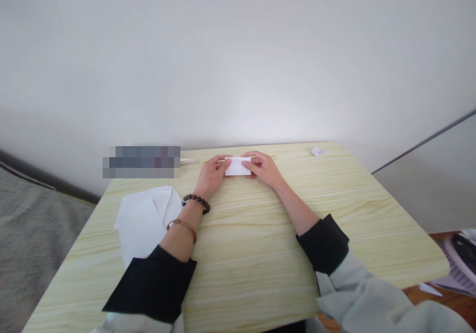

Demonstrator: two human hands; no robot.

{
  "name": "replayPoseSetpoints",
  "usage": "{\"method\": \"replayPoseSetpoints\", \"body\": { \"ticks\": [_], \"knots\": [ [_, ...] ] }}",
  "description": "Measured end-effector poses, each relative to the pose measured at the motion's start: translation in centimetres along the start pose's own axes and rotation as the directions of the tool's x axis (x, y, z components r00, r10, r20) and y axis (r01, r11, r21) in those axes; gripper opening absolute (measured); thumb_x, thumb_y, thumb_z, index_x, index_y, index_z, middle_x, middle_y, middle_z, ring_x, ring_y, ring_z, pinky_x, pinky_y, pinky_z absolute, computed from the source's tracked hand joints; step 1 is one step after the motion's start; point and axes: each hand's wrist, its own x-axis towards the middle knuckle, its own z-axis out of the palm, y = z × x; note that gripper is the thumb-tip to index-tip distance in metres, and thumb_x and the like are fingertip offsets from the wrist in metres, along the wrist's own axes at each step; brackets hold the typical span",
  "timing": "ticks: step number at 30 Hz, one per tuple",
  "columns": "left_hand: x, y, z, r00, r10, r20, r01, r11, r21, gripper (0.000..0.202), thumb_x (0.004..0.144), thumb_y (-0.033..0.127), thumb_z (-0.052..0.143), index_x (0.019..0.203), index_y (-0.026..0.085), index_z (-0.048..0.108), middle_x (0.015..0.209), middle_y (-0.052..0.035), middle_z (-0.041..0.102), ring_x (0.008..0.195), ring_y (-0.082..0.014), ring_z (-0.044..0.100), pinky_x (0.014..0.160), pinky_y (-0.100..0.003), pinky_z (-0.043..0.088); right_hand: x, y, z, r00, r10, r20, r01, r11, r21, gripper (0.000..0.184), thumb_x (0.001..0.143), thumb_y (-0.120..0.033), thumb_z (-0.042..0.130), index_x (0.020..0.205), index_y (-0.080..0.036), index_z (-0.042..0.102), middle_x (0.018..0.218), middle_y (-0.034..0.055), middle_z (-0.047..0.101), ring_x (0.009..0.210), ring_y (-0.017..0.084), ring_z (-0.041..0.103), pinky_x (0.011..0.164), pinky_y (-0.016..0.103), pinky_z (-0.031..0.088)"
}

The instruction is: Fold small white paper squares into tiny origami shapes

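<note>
Left hand [211,175] and right hand [266,168] pinch opposite ends of the small white paper [237,167], long side roughly parallel to the far edge of the desk [241,253]

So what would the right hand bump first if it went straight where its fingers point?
Past the white paper it holds, the right hand would probably meet the left hand, though depth is unclear.

on the table [253,263], sheets [139,224] lie left of the held paper [238,168], a scrap [317,151] far right
</note>
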Motion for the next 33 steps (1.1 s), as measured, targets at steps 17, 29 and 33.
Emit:
{"method": "replayPoseSetpoints", "body": {
  "ticks": [17,29,33],
  "knots": [
    [-0.06,0.05,-0.15,1.000,0.021,0.018,-0.021,0.999,0.034,0.047,0.071,0.046,0.067,0.104,0.013,0.064,0.073,-0.0046,0.071,0.063,-0.0143,0.062,0.060,-0.024,0.049,0.00,0.18,-0.04,1.000,0.006,0.002,-0.006,1.000,0.006,0.037,0.076,-0.042,0.063,0.104,-0.018,0.060,0.062,-0.0021,0.063,0.048,0.011,0.060,0.042,0.020,0.047],
    [-0.46,0.57,-0.01,1.000,-0.010,-0.005,0.010,1.000,0.015,0.035,0.071,0.042,0.068,0.091,0.013,0.068,0.071,-0.0035,0.070,0.069,-0.0171,0.063,0.062,-0.025,0.049,-0.11,-0.14,0.08,1.000,0.019,-0.007,-0.019,1.000,0.009,0.038,0.075,-0.041,0.064,0.103,-0.017,0.060,0.063,-0.0021,0.062,0.049,0.011,0.061,0.042,0.019,0.047],
    [-0.42,0.42,-0.01,1.000,-0.022,0.005,0.022,0.999,-0.046,0.038,0.067,0.044,0.070,0.088,0.013,0.068,0.072,-0.0037,0.070,0.069,-0.0170,0.063,0.063,-0.026,0.049,-0.10,-0.02,0.12,0.999,0.031,-0.022,-0.031,1.000,0.002,0.037,0.074,-0.043,0.064,0.099,-0.015,0.061,0.066,-0.0005,0.064,0.050,0.012,0.062,0.041,0.020,0.046]
  ]
}}
